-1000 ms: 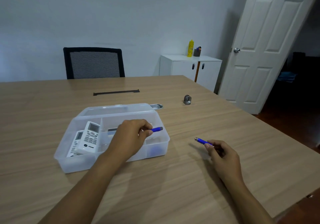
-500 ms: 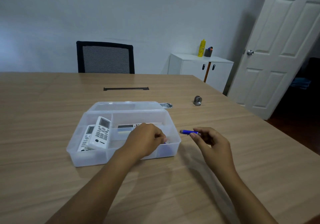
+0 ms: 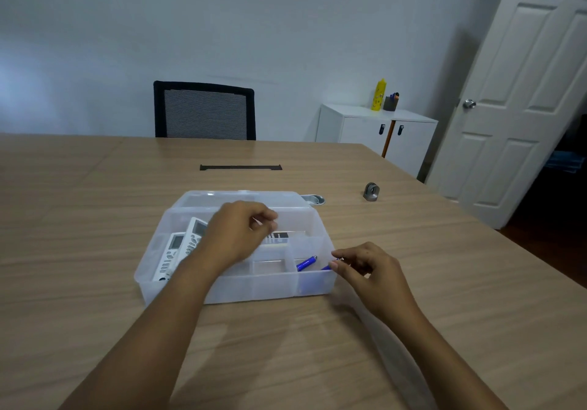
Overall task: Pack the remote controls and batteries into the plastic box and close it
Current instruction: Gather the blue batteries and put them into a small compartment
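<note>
The clear plastic box [image 3: 254, 289] stands open on the wooden table, its lid [image 3: 197, 199] lying back behind it. Two white remote controls [image 3: 174, 250] lean in the left compartment, and a third remote [image 3: 277, 238] lies in the back section. One blue battery [image 3: 306, 263] rests in the right front compartment. My left hand [image 3: 235, 235] hovers over the middle of the box, fingers loosely curled and holding nothing. At the box's right rim, my right hand [image 3: 365, 270] pinches a second blue battery [image 3: 327, 268], mostly hidden by the fingers.
A small grey metal piece [image 3: 371, 192] sits on the table to the back right, and a metal cap [image 3: 313, 200] lies behind the lid. A black cable slot [image 3: 240, 167] crosses the table centre. Beyond are a black chair [image 3: 205, 111], a white cabinet [image 3: 374, 130] and a white door [image 3: 521, 98].
My left hand let go of its battery in the right compartment and lifted toward the box's middle. My right hand carried its battery left to the box's right rim.
</note>
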